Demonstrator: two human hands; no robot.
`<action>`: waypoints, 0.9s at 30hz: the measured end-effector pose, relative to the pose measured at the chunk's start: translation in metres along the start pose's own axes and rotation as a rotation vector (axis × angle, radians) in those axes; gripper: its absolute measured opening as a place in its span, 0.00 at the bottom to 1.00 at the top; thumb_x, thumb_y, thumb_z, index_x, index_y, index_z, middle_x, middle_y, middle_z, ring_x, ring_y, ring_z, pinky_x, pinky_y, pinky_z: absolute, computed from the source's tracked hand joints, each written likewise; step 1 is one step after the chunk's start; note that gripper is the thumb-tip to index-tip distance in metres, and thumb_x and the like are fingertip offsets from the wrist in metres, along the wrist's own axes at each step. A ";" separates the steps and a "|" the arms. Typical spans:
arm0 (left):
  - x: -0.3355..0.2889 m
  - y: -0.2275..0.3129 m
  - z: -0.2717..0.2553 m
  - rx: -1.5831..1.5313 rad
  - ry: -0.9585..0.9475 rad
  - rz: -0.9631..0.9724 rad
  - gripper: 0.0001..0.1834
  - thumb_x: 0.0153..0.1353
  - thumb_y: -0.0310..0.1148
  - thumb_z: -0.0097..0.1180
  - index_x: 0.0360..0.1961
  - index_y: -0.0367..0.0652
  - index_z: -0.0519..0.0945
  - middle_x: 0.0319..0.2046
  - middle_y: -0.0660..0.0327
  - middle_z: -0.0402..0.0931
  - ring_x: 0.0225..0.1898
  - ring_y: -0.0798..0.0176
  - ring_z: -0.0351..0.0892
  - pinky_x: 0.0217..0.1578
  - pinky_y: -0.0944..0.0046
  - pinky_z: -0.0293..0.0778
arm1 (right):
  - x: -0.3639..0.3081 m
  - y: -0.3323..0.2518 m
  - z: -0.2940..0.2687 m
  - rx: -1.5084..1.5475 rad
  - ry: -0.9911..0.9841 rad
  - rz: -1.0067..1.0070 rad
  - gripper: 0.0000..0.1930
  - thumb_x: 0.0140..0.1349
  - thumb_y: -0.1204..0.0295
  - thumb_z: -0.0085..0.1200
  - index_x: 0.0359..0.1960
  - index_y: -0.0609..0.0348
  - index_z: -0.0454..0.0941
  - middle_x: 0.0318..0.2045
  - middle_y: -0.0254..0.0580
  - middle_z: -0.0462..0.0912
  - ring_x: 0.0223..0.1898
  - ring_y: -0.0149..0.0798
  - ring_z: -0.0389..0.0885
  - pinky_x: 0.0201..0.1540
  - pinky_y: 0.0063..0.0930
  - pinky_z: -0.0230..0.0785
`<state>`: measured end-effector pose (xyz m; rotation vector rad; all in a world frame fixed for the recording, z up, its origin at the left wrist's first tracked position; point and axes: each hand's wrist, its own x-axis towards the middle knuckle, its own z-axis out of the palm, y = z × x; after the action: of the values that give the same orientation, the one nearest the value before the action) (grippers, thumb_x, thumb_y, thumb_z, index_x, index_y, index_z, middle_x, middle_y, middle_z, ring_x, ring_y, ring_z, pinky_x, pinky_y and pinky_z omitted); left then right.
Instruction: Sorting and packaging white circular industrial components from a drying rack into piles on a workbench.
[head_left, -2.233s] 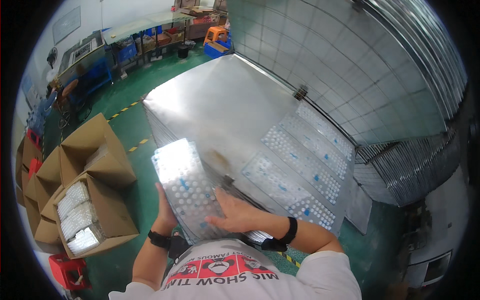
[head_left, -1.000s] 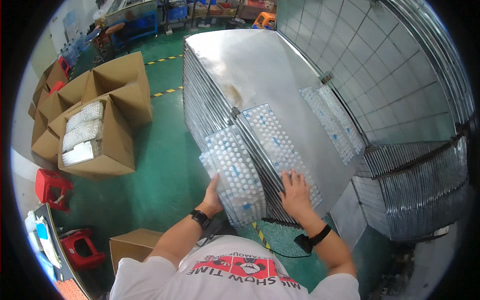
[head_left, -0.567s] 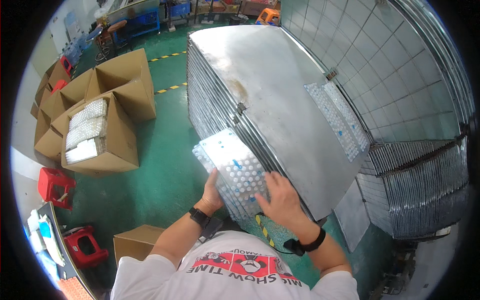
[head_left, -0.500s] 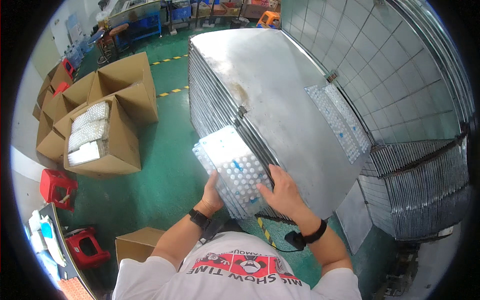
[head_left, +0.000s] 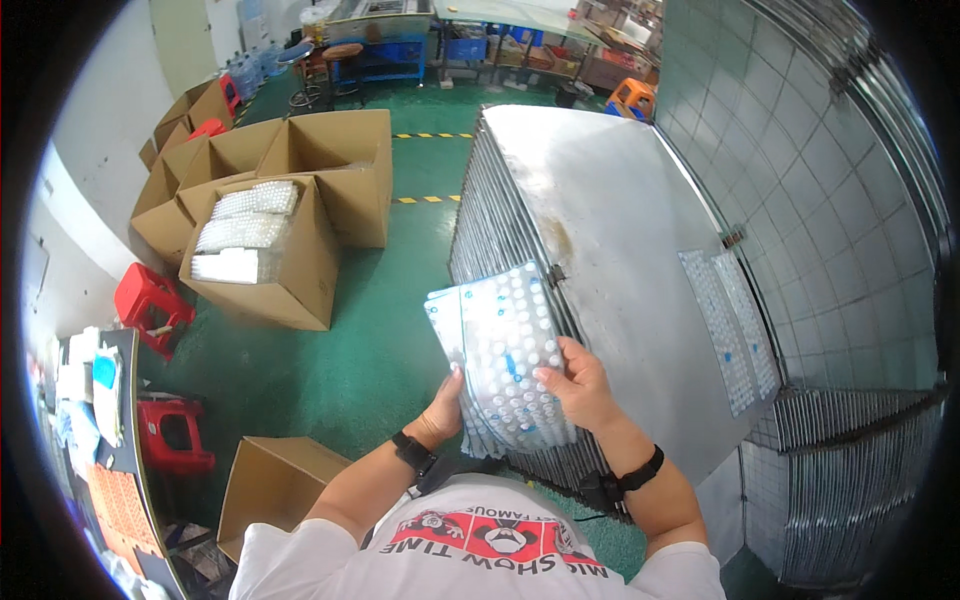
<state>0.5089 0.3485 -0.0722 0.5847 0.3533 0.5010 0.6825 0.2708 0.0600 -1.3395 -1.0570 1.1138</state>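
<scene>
Head view: dotted sheets point(head_left: 508, 350) lie between left hand point(head_left: 441, 409) and right hand point(head_left: 584, 388), each grasping one edge

Behind the stack of dotted sheets point(head_left: 510, 365), most of the fingers of the left hand point(head_left: 437, 413) are hidden, as are some of the right hand's point(head_left: 588, 395), and the overlapping layers cover one another too much to count. The lower carton point(head_left: 262, 480) disappears partly behind the left sleeve point(head_left: 290, 555), while the dark rim cuts off the tabletop point(head_left: 129, 420) at left and the metal racks point(head_left: 850, 500) at right. Goods beneath the far glass-topped table point(head_left: 520, 14) are too small to identify.
</scene>
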 end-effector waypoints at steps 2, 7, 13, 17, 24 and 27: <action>0.003 -0.008 -0.013 -0.071 -0.119 0.077 0.49 0.54 0.68 0.44 0.66 0.43 0.50 0.63 0.54 0.58 0.62 0.54 0.60 0.61 0.52 0.57 | 0.010 -0.012 0.004 0.105 0.031 -0.021 0.17 0.56 0.75 0.54 0.46 0.68 0.69 0.36 0.45 0.79 0.35 0.32 0.77 0.40 0.24 0.69; -0.003 0.014 0.021 -0.034 -0.110 0.113 0.53 0.50 0.70 0.46 0.66 0.42 0.49 0.63 0.54 0.57 0.62 0.52 0.59 0.61 0.50 0.57 | 0.026 -0.003 -0.002 -0.873 0.105 -0.165 0.27 0.54 0.68 0.58 0.53 0.70 0.65 0.44 0.56 0.74 0.42 0.46 0.77 0.47 0.29 0.68; 0.005 0.007 -0.002 -0.298 0.165 0.097 0.42 0.56 0.58 0.49 0.64 0.40 0.55 0.60 0.50 0.60 0.60 0.48 0.61 0.60 0.46 0.58 | 0.000 -0.097 -0.074 -1.094 -0.018 -0.267 0.32 0.52 0.61 0.60 0.55 0.68 0.66 0.52 0.62 0.71 0.52 0.54 0.71 0.55 0.39 0.63; 0.000 0.004 0.000 -0.284 0.221 0.061 0.39 0.61 0.57 0.41 0.63 0.37 0.55 0.60 0.47 0.61 0.59 0.46 0.63 0.60 0.46 0.58 | 0.008 -0.096 -0.197 -1.204 0.292 0.068 0.33 0.54 0.56 0.57 0.55 0.70 0.66 0.54 0.62 0.69 0.57 0.56 0.66 0.59 0.37 0.59; -0.009 -0.027 0.000 -0.126 0.212 -0.017 0.41 0.56 0.60 0.45 0.64 0.44 0.57 0.60 0.51 0.63 0.59 0.48 0.64 0.60 0.46 0.59 | -0.051 0.019 -0.424 -1.334 0.662 0.706 0.41 0.57 0.46 0.47 0.65 0.61 0.51 0.66 0.61 0.46 0.66 0.65 0.42 0.67 0.44 0.41; -0.014 -0.030 -0.008 -0.088 0.260 -0.067 0.43 0.54 0.57 0.50 0.64 0.41 0.55 0.61 0.50 0.60 0.60 0.47 0.62 0.60 0.47 0.57 | -0.069 0.051 -0.434 -1.164 0.677 0.795 0.42 0.56 0.40 0.41 0.68 0.49 0.48 0.68 0.55 0.42 0.68 0.62 0.39 0.67 0.51 0.37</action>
<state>0.5037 0.3229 -0.0938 0.4208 0.5932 0.5262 1.0976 0.1232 0.0208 -2.9675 -0.6018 0.3535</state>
